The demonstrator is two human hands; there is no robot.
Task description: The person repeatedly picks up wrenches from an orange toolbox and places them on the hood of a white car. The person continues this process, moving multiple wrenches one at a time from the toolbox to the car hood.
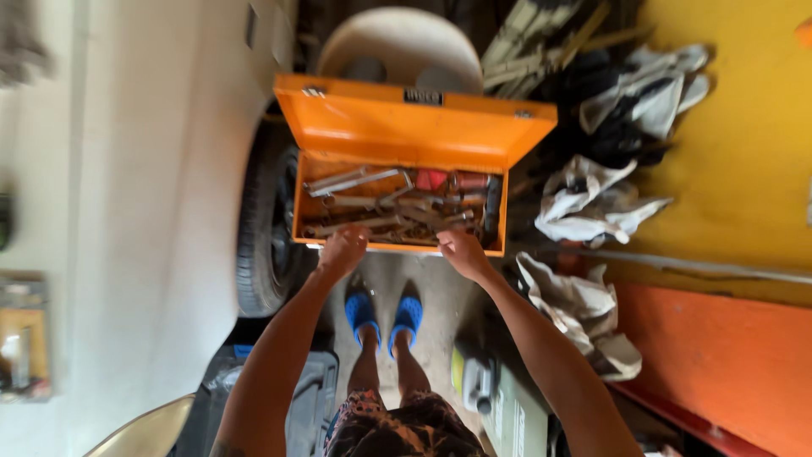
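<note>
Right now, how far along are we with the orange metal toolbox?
Done: the orange metal toolbox stands with its lid up. In hand: left hand and right hand are at its front edge, over the steel wrenches. Left: no tool is lifted out yet.

You've a small dark rectangular label [423,96] on the orange lid [406,127]; a yellow-and-clear blister pack [23,334] at far left.

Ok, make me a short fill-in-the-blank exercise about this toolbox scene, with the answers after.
1. The toolbox with its lid open is coloured ____.
2. Both hands, left hand and right hand, rest at the box's ____ edge.
3. The person's shoes are coloured ____.
4. The dark round thing left of the box is a car ____.

Missing words: orange; front; blue; tyre
</note>
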